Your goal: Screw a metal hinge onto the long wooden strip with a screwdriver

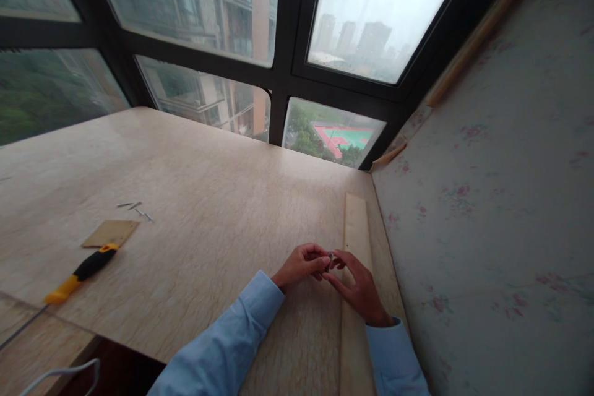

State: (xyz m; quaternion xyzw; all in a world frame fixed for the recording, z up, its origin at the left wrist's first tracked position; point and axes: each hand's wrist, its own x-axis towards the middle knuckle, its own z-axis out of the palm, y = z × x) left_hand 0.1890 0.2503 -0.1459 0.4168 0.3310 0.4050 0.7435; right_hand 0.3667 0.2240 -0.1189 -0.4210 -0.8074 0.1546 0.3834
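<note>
Left hand [305, 265] and right hand [355, 281] pinch a small dark object [329, 262] between their fingertips, near the wooden board [356, 229]; the yellow-and-black screwdriver [83, 273] lies far left.

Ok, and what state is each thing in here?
Screwdriver: lying down, unheld
Small metal fasteners: loose, scattered
Thin brown piece: lying flat
Wooden plank: lying flat
White cable: bent into a curve
Small dark object: held at the fingertips, too small to identify
Left hand: fingers closed on it
Right hand: fingers curled, grip unclear
</note>
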